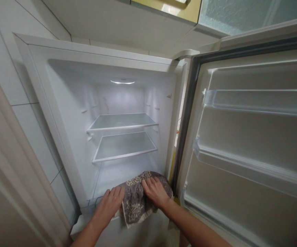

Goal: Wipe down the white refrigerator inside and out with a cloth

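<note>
A dark grey-brown towel with a cream pattern hangs over the front edge at the bottom of an open fridge compartment. My right hand has its fingers bent into the top of this towel and grips it. Beside the towel's left edge, my left hand curls its fingers over the front edge of a clear panel. The undersides of both hands are hidden, and the towel covers the right part of that edge.
Two glass shelves, an upper one and a lower one, sit inside the fridge under a lit lamp. On the right, the fridge door stands wide open with clear racks. A tiled wall runs close along the left.
</note>
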`<action>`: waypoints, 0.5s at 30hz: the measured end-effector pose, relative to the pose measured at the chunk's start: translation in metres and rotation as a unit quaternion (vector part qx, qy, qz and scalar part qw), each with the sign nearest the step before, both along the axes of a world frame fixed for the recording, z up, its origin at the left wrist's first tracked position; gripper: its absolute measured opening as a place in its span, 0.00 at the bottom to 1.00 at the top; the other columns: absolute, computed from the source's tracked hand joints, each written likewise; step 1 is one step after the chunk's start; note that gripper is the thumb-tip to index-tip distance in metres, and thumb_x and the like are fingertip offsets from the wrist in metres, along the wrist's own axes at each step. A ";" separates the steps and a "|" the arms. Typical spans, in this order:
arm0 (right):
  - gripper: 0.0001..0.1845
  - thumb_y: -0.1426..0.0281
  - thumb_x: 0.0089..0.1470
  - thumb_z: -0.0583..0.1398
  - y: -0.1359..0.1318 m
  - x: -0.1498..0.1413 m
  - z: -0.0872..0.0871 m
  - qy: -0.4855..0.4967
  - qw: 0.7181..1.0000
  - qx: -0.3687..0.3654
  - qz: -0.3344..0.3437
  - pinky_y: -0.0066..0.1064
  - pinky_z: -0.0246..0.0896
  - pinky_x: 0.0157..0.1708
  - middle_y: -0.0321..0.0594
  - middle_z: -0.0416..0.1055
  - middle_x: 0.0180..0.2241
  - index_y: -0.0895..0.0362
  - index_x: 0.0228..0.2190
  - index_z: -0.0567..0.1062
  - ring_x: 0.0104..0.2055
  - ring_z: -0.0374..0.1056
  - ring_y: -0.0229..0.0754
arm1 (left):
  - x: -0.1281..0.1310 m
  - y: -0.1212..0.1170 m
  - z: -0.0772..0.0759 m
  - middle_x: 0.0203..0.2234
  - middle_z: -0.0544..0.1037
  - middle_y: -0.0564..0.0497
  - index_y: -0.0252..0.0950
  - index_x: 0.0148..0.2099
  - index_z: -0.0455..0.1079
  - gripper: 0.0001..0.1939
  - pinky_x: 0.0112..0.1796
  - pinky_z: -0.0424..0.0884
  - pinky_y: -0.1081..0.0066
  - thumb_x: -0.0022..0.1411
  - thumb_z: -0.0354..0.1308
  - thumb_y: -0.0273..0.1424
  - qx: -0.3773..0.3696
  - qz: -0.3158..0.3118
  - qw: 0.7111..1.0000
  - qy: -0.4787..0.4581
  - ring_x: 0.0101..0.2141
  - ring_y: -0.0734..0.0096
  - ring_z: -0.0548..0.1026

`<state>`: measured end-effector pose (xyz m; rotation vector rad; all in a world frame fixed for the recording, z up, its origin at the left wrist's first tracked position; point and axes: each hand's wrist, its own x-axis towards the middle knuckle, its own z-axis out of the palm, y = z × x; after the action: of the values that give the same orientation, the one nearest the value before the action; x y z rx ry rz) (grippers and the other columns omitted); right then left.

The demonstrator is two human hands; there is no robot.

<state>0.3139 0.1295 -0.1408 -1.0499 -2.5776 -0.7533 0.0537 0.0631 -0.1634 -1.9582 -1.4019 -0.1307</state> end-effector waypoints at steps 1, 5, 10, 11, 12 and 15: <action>0.03 0.75 0.68 0.57 0.000 -0.001 0.001 -0.001 1.000 -0.004 -0.002 0.41 0.66 0.42 0.41 0.74 0.35 0.56 0.41 0.69 0.38 0.73 0.48 | 0.001 -0.002 0.004 0.40 0.79 0.47 0.39 0.55 0.75 0.21 0.42 0.73 0.62 0.65 0.54 0.17 -0.016 0.004 1.000 -0.008 0.39 0.62 0.78; 0.03 0.75 0.68 0.57 0.003 -0.001 0.005 -0.010 0.999 -0.030 0.007 0.40 0.65 0.41 0.42 0.75 0.35 0.55 0.41 0.68 0.39 0.73 0.48 | 0.003 -0.014 0.025 0.52 0.81 0.43 0.40 0.62 0.73 0.31 0.50 0.74 0.57 0.59 0.51 0.14 -0.125 0.025 0.989 -0.074 0.50 0.57 0.79; 0.02 0.73 0.68 0.58 0.006 -0.001 0.006 -0.010 0.998 -0.046 0.029 0.40 0.65 0.40 0.42 0.76 0.37 0.56 0.43 0.69 0.40 0.73 0.48 | 0.034 -0.021 0.053 0.72 0.64 0.39 0.36 0.74 0.59 0.45 0.68 0.57 0.46 0.52 0.53 0.20 -0.176 -0.018 0.968 -0.181 0.70 0.51 0.62; 0.03 0.73 0.68 0.58 0.006 -0.001 0.005 -0.006 0.998 -0.041 0.036 0.40 0.65 0.40 0.42 0.76 0.37 0.56 0.44 0.69 0.41 0.73 0.48 | 0.045 -0.017 0.055 0.71 0.67 0.38 0.35 0.74 0.58 0.43 0.67 0.59 0.47 0.55 0.53 0.23 -0.163 -0.030 0.968 -0.188 0.69 0.52 0.65; 0.04 0.73 0.68 0.58 0.005 -0.001 0.003 -0.003 0.998 -0.034 0.044 0.41 0.65 0.41 0.42 0.76 0.37 0.57 0.45 0.69 0.41 0.73 0.48 | 0.056 -0.013 0.055 0.67 0.71 0.37 0.34 0.74 0.58 0.40 0.65 0.64 0.49 0.59 0.54 0.25 -0.147 -0.039 0.971 -0.185 0.65 0.53 0.70; 0.06 0.72 0.67 0.59 0.004 0.001 -0.001 0.002 0.999 -0.004 0.053 0.41 0.66 0.41 0.43 0.76 0.37 0.58 0.46 0.70 0.40 0.72 0.48 | 0.081 0.003 0.045 0.49 0.82 0.39 0.34 0.66 0.67 0.28 0.48 0.75 0.58 0.64 0.56 0.24 -0.103 -0.048 0.985 -0.133 0.47 0.56 0.81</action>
<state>0.3145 0.1334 -0.1421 -0.9080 -2.6122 -0.7137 0.1345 0.0665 -0.1183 -2.2454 -1.5408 -0.3140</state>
